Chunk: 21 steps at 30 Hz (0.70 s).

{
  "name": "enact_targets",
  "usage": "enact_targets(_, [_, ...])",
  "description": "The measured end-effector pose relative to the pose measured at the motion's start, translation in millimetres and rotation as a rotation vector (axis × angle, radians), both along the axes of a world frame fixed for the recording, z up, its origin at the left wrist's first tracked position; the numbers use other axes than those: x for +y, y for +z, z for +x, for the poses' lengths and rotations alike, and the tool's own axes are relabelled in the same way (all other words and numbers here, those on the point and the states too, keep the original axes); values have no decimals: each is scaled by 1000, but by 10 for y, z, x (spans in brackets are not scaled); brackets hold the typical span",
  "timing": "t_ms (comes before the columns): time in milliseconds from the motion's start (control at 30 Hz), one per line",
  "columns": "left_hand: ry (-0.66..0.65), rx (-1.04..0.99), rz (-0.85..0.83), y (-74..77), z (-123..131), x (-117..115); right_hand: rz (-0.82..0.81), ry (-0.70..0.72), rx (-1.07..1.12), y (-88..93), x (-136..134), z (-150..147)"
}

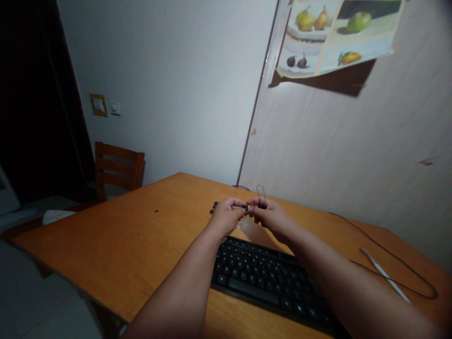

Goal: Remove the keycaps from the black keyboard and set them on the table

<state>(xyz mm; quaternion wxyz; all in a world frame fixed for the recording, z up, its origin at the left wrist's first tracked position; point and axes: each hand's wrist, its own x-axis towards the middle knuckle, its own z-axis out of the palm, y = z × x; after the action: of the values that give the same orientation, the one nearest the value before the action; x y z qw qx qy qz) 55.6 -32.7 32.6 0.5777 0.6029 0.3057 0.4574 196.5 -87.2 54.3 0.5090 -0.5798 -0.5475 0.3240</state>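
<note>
Both my hands meet above the far edge of a black keyboard on an orange wooden table. My left hand is closed in a pinch on a small dark piece, probably a keycap. My right hand is closed on a thin wire loop tool that sticks up above its fingers. The two hands touch at the fingertips. Several small dark pieces lie on the table just behind my left hand.
A black cable loops over the table's right side beside a white stick-like object. A wooden chair stands at the far left. The wall runs close behind the table, with a fruit poster on it.
</note>
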Motion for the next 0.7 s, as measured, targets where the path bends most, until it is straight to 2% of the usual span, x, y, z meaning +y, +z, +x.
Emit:
enact_targets(167, [56,2,58,-42,14,29,109,47,-117,-91,55,6])
enact_targets(400, [80,18,104,-44,23,32,78,-7,-118,-119,69,14])
enact_targets(533, [13,-38,22,-7,14,0,53,13,-7,-44,15,-27])
enact_targets(700, [-120,-149,-182,27,-36,-7,16,17,91,31,-57,-77])
